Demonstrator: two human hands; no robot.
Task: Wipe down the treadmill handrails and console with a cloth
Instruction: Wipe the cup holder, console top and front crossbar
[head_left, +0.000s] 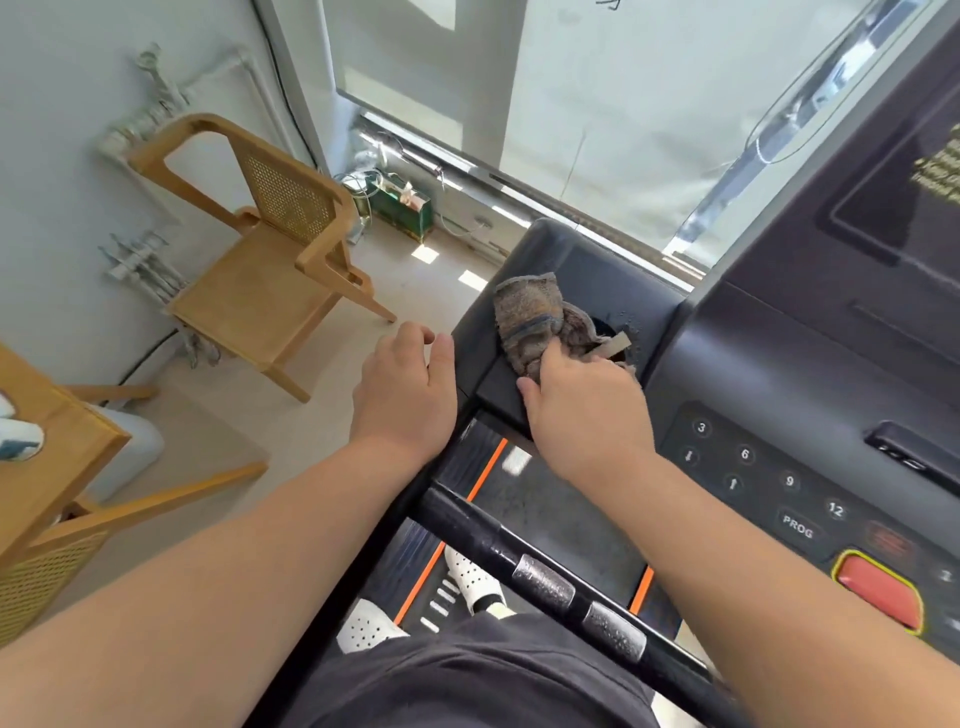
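A crumpled grey-brown cloth (535, 317) lies on the left wing of the dark treadmill console (769, 374), beside a round cup recess. My right hand (582, 402) grips the near end of the cloth and presses it onto the wing. My left hand (408, 384) rests on the wing's outer left edge, its fingers bent over the rim. A black handrail (550, 577) with two metal sensor pads crosses below my forearms. The console's number keys and red button sit at the right.
A wooden cane chair (270, 249) stands on the floor to the left, by the wall. A wooden table corner (47, 457) is at the far left. A window with a blind rises behind the console. My white shoes (467, 577) stand on the belt.
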